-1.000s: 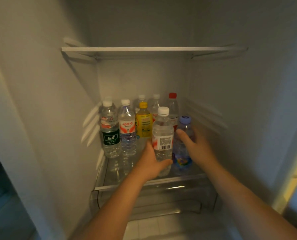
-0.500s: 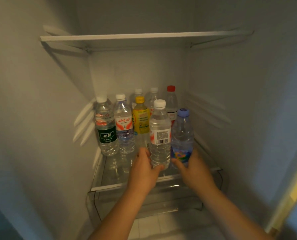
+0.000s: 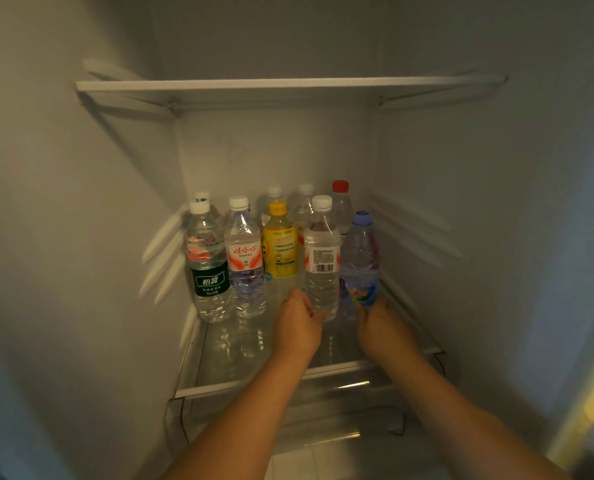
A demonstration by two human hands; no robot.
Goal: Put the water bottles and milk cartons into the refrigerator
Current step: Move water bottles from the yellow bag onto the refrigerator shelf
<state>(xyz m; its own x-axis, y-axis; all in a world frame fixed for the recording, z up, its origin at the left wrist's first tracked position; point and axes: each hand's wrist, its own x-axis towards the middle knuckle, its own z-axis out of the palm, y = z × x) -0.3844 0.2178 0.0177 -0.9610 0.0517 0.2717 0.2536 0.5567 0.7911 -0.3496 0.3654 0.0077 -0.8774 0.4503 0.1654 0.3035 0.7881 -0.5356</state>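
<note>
Head view: interior of the refrigerator (image 3: 496,237), seen from in front and slightly above. Nine or so bottles stand upright on the glass shelf (image 3: 226,385), grouped toward its far half; a white upper shelf (image 3: 288,85) spans the compartment above them, and a clear drawer (image 3: 340,427) lies below the glass shelf.

Near row, left to right: green-label bottle (image 3: 209,271), red-and-white-label bottle (image 3: 245,261), barcode bottle (image 3: 322,265) and blue-capped bottle (image 3: 360,268). The yellow bottle (image 3: 280,251) stands just behind, between the red-and-white-label bottle and the barcode bottle. At the far wall stand two white-capped bottles (image 3: 274,195) and, to their right, a red-capped bottle (image 3: 340,202); a further white cap shows behind the green-label bottle.

Both forearms reach in from the near edge. The left hand (image 3: 297,327) holds the barcode bottle at its foot, thumb on the near side and fingers curled round the left side. The right hand (image 3: 382,327) holds the foot of the blue-capped bottle, thumb in front; its fingertips are hidden behind the bottle. The two held bottles stand side by side, nearly touching, at the right of the near row, their bases at shelf level.
</note>
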